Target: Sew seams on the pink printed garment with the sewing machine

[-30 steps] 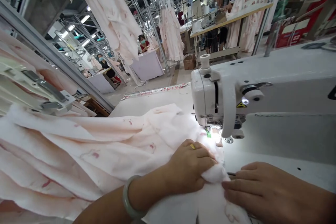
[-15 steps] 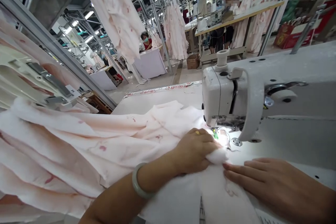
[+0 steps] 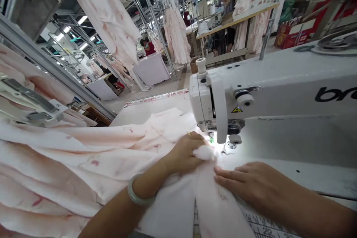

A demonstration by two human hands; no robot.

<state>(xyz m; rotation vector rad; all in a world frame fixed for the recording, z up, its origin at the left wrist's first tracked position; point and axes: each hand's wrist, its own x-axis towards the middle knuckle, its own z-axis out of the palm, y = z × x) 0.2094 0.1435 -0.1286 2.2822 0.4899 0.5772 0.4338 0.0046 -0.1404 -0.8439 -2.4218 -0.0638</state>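
Observation:
Pale pink printed fabric spreads over the sewing table and runs up to the lit needle area of a white sewing machine. My left hand, wearing a bangle on its wrist, is closed on a bunched fold of the fabric just left of the presser foot. Some of its fingertips are hidden by the cloth. My right hand lies flat with fingers stretched out, its fingertips touching the right edge of the fabric strip in front of the needle.
A printed measuring scale runs along the table's near edge. Pink garments hang from rails at upper left, beside a metal frame post. Farther back, people sit at other workstations, and a red box stands at right.
The view has turned right, so machine, hands and fabric appear farther left and more of the machine's arm shows. Both hands keep nearly the same places on the fabric.

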